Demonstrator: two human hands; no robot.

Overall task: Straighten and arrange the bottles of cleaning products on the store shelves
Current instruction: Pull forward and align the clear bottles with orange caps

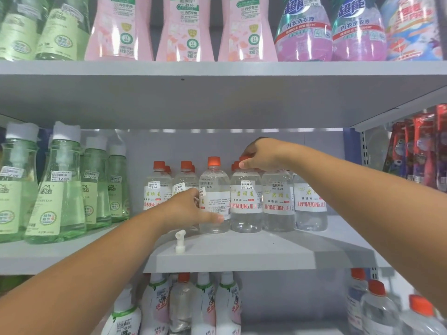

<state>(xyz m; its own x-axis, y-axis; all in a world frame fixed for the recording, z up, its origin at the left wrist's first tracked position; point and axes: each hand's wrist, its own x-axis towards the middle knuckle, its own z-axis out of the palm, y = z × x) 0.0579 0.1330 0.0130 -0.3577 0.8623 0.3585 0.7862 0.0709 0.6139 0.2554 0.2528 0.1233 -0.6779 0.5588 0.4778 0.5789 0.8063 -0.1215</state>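
Several clear bottles with orange caps and white labels stand in a row on the middle shelf (pixel 266 252). My left hand (pixel 191 209) grips the body of one clear bottle (pixel 215 189) that stands slightly forward of the row, its label turned sideways. My right hand (pixel 258 154) holds the orange cap of the neighbouring clear bottle (pixel 246 199), fingers curled over its top. Both bottles stand upright on the shelf.
Green bottles (pixel 60 189) with white caps fill the shelf's left side. A small white plastic spout (pixel 180 241) lies on the shelf front. Pink and purple bottles (pixel 183 27) stand on the upper shelf. White and clear bottles sit below. Red packets (pixel 420 151) hang at right.
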